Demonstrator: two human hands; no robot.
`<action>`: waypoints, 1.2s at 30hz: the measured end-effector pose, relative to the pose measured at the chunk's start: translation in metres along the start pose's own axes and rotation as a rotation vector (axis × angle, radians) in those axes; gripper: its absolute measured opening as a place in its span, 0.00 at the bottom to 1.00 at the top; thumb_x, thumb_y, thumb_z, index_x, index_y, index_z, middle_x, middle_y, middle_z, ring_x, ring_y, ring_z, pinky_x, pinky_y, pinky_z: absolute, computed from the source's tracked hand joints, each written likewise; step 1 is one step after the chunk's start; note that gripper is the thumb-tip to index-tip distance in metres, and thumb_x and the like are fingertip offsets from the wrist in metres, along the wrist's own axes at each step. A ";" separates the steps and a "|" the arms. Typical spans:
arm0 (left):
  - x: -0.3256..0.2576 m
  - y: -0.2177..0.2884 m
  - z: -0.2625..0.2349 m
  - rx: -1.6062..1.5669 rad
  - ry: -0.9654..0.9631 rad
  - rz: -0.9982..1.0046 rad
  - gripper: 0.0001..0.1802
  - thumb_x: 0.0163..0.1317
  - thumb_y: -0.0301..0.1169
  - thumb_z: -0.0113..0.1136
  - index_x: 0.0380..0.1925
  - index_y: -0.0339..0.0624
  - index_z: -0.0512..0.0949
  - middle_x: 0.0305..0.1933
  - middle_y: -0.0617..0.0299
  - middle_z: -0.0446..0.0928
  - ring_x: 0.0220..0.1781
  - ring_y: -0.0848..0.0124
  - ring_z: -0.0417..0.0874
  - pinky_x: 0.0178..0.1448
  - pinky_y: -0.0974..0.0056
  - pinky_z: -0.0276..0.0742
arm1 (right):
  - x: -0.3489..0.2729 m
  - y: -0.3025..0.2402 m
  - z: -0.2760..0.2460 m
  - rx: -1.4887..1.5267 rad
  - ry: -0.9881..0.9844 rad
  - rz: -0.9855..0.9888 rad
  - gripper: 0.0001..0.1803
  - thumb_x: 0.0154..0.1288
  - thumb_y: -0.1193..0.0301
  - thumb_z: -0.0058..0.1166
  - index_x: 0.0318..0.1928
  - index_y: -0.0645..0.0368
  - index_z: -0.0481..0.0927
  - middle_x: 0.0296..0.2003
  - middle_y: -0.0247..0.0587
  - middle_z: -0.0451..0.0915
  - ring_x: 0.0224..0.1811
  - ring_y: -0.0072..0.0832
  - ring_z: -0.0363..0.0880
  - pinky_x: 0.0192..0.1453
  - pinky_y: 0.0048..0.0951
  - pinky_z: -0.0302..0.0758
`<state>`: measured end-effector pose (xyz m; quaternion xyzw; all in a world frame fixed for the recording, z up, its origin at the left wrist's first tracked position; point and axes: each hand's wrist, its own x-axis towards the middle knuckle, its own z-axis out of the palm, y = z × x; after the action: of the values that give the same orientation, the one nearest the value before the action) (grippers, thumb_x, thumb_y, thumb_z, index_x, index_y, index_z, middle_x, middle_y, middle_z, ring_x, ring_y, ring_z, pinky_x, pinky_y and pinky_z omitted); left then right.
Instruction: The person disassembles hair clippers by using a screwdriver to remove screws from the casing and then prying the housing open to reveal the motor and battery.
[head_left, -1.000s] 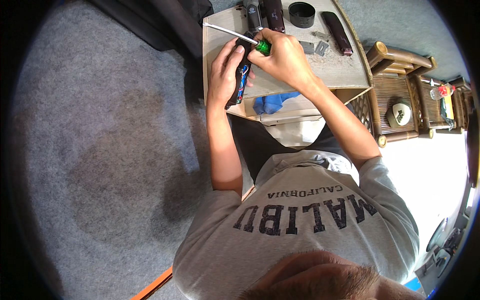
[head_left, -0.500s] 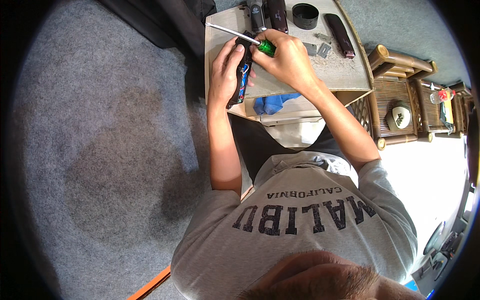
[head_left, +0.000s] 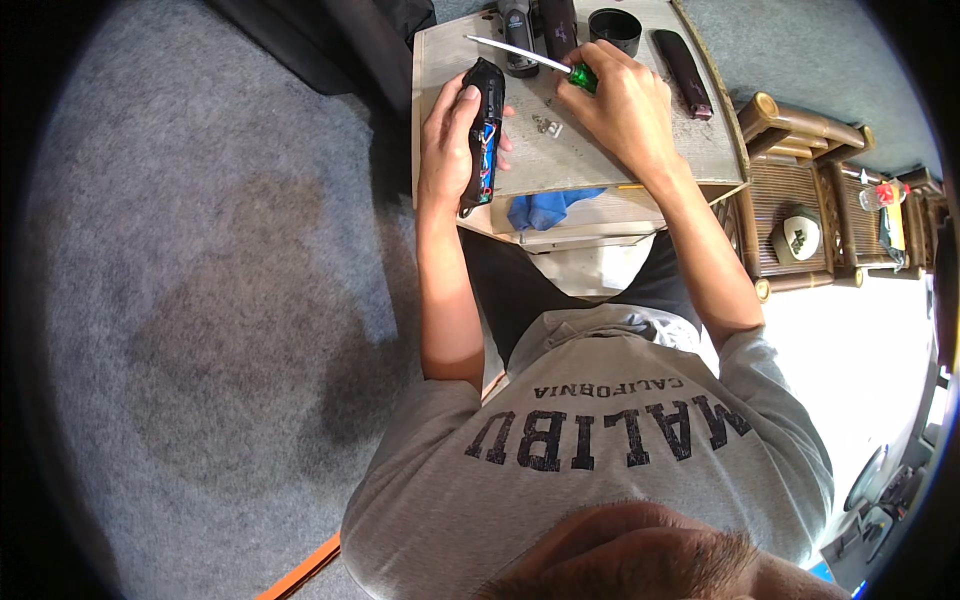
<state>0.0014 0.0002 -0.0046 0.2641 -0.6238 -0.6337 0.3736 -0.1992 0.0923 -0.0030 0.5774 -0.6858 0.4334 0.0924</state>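
On a pale table (head_left: 545, 172) sit one black cup (head_left: 629, 46) and two maroon cases (head_left: 683, 75). The left hand (head_left: 452, 140) wraps one opened black device (head_left: 488, 95) at the table's left side; the right hand (head_left: 628, 108) pinches one green-handled screwdriver (head_left: 583, 78).

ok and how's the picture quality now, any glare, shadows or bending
Head view: the area at right beside the shirt is blown out white; a soft shadow darkens the grey carpet; the table's right edge bows; corners go black; wiring in the black device is too small to trace.
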 end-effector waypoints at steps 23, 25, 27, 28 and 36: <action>0.001 -0.001 -0.001 -0.008 0.005 0.001 0.24 0.82 0.46 0.51 0.64 0.38 0.74 0.42 0.50 0.85 0.27 0.70 0.86 0.26 0.65 0.84 | -0.004 -0.005 -0.009 0.206 0.071 0.218 0.11 0.64 0.65 0.68 0.45 0.53 0.87 0.31 0.43 0.89 0.31 0.42 0.88 0.37 0.43 0.82; 0.001 -0.001 -0.003 -0.019 0.008 -0.002 0.24 0.82 0.46 0.51 0.64 0.37 0.74 0.42 0.50 0.85 0.27 0.70 0.86 0.26 0.65 0.84 | -0.008 -0.002 -0.017 0.325 0.066 0.250 0.13 0.67 0.63 0.67 0.47 0.55 0.86 0.27 0.45 0.88 0.28 0.41 0.88 0.35 0.41 0.81; 0.003 -0.001 -0.006 -0.049 -0.020 -0.009 0.24 0.82 0.46 0.51 0.62 0.37 0.74 0.42 0.49 0.85 0.27 0.69 0.86 0.25 0.65 0.84 | -0.018 -0.005 -0.032 0.330 0.003 0.217 0.18 0.69 0.64 0.64 0.55 0.58 0.79 0.29 0.47 0.88 0.30 0.43 0.89 0.37 0.41 0.80; 0.003 -0.001 -0.007 -0.047 -0.017 -0.010 0.24 0.82 0.46 0.51 0.62 0.37 0.74 0.42 0.49 0.85 0.27 0.69 0.86 0.25 0.65 0.84 | -0.024 -0.002 -0.037 0.377 -0.050 0.185 0.19 0.70 0.66 0.61 0.57 0.59 0.74 0.30 0.49 0.87 0.31 0.46 0.89 0.39 0.42 0.80; 0.002 -0.001 -0.010 -0.123 -0.051 0.009 0.24 0.82 0.45 0.48 0.62 0.35 0.74 0.43 0.48 0.85 0.29 0.69 0.86 0.25 0.66 0.83 | -0.043 0.020 -0.046 0.686 -0.365 0.136 0.16 0.76 0.75 0.55 0.60 0.63 0.71 0.50 0.51 0.85 0.54 0.39 0.87 0.60 0.38 0.78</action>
<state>0.0081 -0.0070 -0.0065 0.2218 -0.5941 -0.6757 0.3758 -0.2202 0.1542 -0.0118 0.5953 -0.5431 0.5328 -0.2583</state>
